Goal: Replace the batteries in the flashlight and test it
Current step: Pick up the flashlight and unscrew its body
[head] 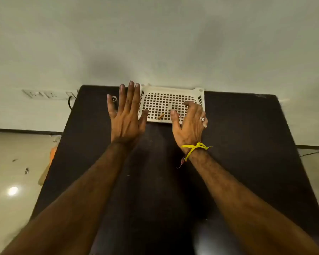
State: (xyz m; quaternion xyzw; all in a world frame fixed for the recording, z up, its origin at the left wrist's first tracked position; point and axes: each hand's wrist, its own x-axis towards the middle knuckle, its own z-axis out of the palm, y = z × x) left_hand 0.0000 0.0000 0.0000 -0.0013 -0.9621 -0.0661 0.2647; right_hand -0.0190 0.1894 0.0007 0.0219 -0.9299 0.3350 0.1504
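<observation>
Battery point(161, 116), small and brownish, lies in the white perforated tray point(173, 90) at the far edge of the dark worktop point(247, 144), right between the two grips, left hand point(126, 115) spread flat and wide beside the tray, right hand point(189, 124) loosely curled over it, holding nothing.
</observation>
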